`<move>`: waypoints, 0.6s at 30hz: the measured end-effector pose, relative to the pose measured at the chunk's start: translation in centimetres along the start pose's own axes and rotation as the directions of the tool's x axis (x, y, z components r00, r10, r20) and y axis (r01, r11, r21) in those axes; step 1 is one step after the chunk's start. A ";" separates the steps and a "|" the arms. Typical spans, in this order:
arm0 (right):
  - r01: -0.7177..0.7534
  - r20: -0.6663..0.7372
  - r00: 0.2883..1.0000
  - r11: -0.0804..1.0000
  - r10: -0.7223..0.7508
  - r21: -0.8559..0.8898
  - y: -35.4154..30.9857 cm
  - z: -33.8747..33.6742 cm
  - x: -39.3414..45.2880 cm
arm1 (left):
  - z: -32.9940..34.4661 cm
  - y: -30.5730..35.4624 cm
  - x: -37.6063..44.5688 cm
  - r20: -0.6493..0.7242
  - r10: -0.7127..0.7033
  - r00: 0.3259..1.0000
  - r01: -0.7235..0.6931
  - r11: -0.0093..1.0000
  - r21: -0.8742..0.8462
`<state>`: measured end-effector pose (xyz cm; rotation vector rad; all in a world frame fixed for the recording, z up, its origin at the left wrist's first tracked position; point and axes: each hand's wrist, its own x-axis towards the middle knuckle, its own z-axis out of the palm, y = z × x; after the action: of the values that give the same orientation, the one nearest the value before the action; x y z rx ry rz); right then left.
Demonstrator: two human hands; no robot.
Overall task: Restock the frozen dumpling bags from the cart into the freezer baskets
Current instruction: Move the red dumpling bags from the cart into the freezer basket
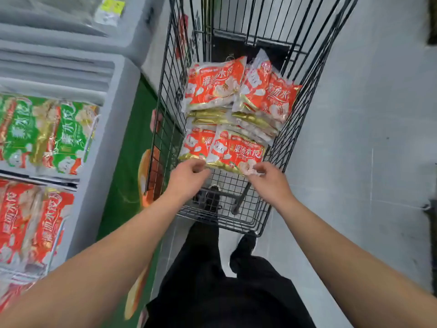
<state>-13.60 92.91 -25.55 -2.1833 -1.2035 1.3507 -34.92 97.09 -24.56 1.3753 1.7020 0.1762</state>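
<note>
A black wire cart [305,95] holds several red frozen dumpling bags in stacks. The nearest red bag [236,151] lies on top of the front stack. My left hand [188,177] curls its fingers onto that bag's near left corner. At the near right corner my right hand [269,179] pinches the bag's edge. More red bags [214,85] lie further back in the cart. The chest freezer [113,143] stands to the left; one basket holds green bags [68,136], the nearer one red bags [35,223].
The freezer's green front panel [132,162] runs close along the cart's left side. My dark trousers and shoes [243,254] stand right behind the cart. Grey floor [366,138] lies to the right, with dark objects at its far right edge.
</note>
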 end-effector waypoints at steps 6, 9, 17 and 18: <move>-0.201 -0.025 0.979 0.980 0.201 0.005 -0.2 2.5 7.1 | 0.8 -0.5 10.6 0.107 -0.110 0.988 0.111 0.994 -0.004; -0.296 -0.016 0.955 0.955 0.296 0.013 0.2 4.0 10.0 | 2.0 -1.3 15.5 0.178 -0.166 0.970 0.170 0.985 -0.008; -0.545 -0.045 0.822 0.807 0.568 0.225 4.4 7.1 18.4 | 7.4 -4.1 25.1 0.171 -0.230 0.958 0.222 0.973 0.066; -0.573 -0.059 0.794 0.778 0.605 0.258 5.1 7.4 19.1 | 8.2 -4.7 25.9 0.167 -0.231 0.958 0.222 0.972 0.071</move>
<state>-13.40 103.62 -43.75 -2.5317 -0.2697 1.4249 -31.45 113.61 -46.29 1.1833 1.7100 -0.1158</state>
